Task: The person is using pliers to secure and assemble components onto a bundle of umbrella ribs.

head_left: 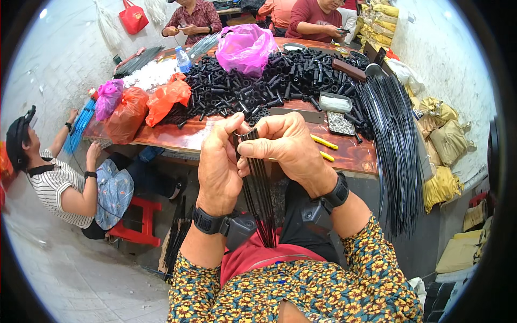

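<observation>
A bundle of thin black rods (259, 196), which look like umbrella ribs, hangs down from my two hands over my lap. The top ends are gathered between my fingers at the table's near edge. My left hand (219, 168) is closed on the bundle's left side, thumb up. From the right, my right hand (293, 148) pinches the tops between thumb and fingers. A thin curved wire seems to show at the fingertips; its full shape is hidden. Yellow-handled pliers (325, 142) lie just beyond my right hand.
Black tubular plastic parts (215, 86) are heaped on the wooden table (358, 159). Long black rods (393, 156) drape over its right edge. A pink bag (246, 48), orange bags (126, 116) and a tray of small metal pieces (341, 124) stand around. A co-worker (67, 185) sits at left; others sit opposite.
</observation>
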Tool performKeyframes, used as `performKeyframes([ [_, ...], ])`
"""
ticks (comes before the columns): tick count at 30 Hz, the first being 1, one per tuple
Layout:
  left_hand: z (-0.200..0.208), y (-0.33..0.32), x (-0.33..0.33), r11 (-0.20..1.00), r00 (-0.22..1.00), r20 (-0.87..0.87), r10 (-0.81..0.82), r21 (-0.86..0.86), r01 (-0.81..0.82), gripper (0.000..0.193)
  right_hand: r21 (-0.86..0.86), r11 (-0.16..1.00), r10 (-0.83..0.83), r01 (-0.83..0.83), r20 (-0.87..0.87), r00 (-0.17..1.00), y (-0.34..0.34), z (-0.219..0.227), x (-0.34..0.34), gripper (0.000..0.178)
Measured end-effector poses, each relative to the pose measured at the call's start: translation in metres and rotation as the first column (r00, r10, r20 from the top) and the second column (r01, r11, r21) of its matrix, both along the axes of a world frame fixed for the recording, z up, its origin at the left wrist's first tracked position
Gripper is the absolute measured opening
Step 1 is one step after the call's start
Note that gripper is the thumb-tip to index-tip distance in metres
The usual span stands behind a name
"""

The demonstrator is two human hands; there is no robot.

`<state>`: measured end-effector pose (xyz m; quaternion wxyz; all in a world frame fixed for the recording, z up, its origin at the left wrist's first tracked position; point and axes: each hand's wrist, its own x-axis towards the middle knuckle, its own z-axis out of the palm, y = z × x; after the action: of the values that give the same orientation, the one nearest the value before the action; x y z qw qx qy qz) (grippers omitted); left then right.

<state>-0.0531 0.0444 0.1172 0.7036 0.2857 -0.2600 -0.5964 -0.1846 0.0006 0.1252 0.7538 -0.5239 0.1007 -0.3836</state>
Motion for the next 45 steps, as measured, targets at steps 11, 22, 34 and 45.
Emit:
performKeyframes([
  [11, -0.015, -0.015, 0.004, 0.998, 0.983, -0.181, 0.005, -0.055, -0.016, 0.014, -0.241, 0.942, -0.269, 0.234, -0.123, 0.955, -0.002, -0.006, 0.004, 0.026],
  [22, -0.010, -0.021, 0.008, 1.000, 0.990, -0.136, 0.024, 0.012, -0.022, 0.013, -0.223, 0.961, -0.199, 0.165, -0.139, 0.970, -0.007, -0.005, 0.006, 0.033],
  [34, -0.014, -0.018, 0.003, 0.997, 0.988, -0.151, -0.029, -0.077, 0.018, 0.013, -0.205, 0.976, -0.098, 0.078, -0.088, 0.991, -0.027, -0.014, 0.003, 0.023],
  [45, -0.032, -0.016, 0.018, 0.981, 0.979, -0.142, -0.145, -0.151, 0.124, 0.013, -0.186, 0.982, 0.009, -0.030, -0.109, 0.994, -0.035, -0.011, -0.002, 0.011],
])
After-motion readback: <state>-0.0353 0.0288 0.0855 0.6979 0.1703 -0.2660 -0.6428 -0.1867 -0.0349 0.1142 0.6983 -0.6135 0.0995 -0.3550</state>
